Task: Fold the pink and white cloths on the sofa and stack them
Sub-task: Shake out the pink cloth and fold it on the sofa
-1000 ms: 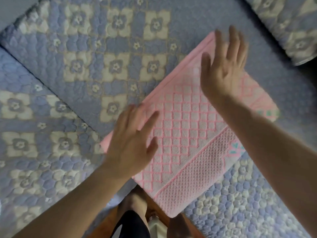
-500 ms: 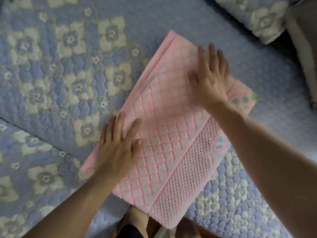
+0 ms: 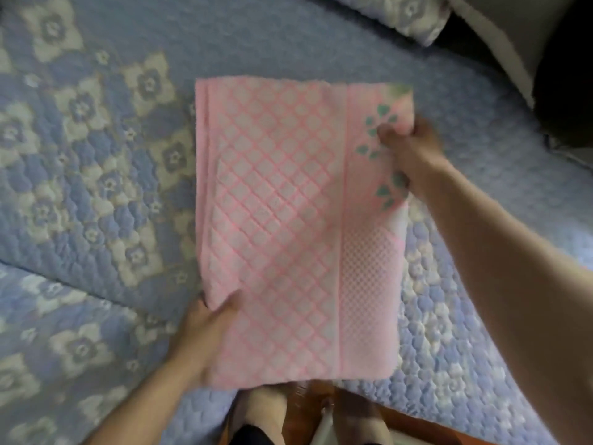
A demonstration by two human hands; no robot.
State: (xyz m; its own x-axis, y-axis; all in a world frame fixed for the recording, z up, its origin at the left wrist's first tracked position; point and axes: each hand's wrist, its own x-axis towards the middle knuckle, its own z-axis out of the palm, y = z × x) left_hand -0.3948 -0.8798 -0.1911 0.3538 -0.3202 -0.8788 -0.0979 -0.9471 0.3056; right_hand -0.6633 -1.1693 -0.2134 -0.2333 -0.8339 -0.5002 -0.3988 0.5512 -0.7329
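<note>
A folded pink cloth is spread flat at the sofa seat's front edge. Its near left corner is pinched by the left hand, thumb on top. Its far right edge is gripped by the right hand, fingers curled around the fabric

Light's soft and even, kinda flat daylight, no glare. Whole frame is mushy with motion blur, worst on the right hand and the sofa cover toward 9 o'clock. 2 o'clock corner drops into dark shadow.
</note>
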